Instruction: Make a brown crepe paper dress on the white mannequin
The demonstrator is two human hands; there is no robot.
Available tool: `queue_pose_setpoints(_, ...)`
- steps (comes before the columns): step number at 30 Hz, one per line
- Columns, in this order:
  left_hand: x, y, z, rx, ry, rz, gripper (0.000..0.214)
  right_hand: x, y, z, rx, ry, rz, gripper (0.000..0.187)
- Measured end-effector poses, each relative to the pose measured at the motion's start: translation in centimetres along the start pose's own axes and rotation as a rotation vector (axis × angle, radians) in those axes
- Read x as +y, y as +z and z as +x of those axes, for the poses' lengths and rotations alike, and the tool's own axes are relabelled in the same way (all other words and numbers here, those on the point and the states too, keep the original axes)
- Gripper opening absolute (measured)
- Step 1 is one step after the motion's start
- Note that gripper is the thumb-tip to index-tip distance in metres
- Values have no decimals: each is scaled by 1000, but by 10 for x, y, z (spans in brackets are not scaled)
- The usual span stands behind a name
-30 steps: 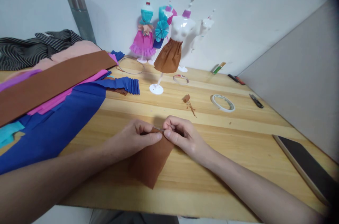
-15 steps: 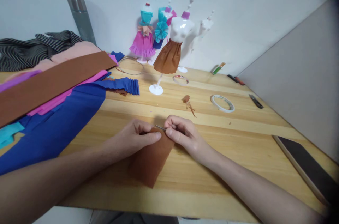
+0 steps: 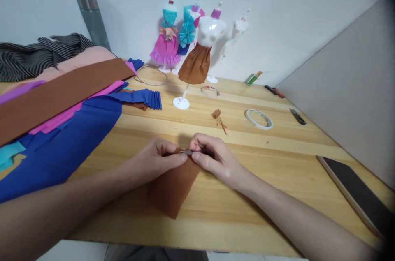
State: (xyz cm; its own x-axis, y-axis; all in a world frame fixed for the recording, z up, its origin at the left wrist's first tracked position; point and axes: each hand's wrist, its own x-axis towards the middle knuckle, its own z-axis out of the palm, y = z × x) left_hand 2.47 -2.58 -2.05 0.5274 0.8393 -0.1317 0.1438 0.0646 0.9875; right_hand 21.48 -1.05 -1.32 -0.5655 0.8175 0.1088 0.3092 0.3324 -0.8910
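Observation:
A brown crepe-paper piece (image 3: pixel 173 191) hangs toward the table's front edge, its top edge pinched between the thumb and fingers of my left hand (image 3: pixel 162 156). My right hand (image 3: pixel 212 158) is closed just to the right of it. From its fingertips a small metal-bladed tool (image 3: pixel 187 151) points left, touching or very near the paper's top edge. A dark part of the tool shows within the right fingers; its exact kind is mostly hidden. Beyond the hands stands a white mannequin (image 3: pixel 211 31) wearing a gathered brown skirt (image 3: pixel 196 63).
Crepe-paper strips, brown (image 3: pixel 61 96) and blue (image 3: pixel 77 142) among them, pile up at left. A tape roll (image 3: pixel 259 119), brown scraps (image 3: pixel 219 119), a cutter (image 3: pixel 298 116) and a phone (image 3: pixel 352 191) lie to the right. Dressed mannequins (image 3: pixel 166 43) and a bottle (image 3: pixel 92 18) stand behind.
The tool at my right fingertips has turned slightly, and more of its blade shows against the paper's edge. Both hands stay almost in place; the view has shifted a little.

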Motion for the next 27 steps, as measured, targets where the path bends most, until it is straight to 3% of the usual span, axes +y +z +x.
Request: queue_pose_setpoints(27,1,1,0,11,-31,54,41,-1,5,1,18,12,62,25)
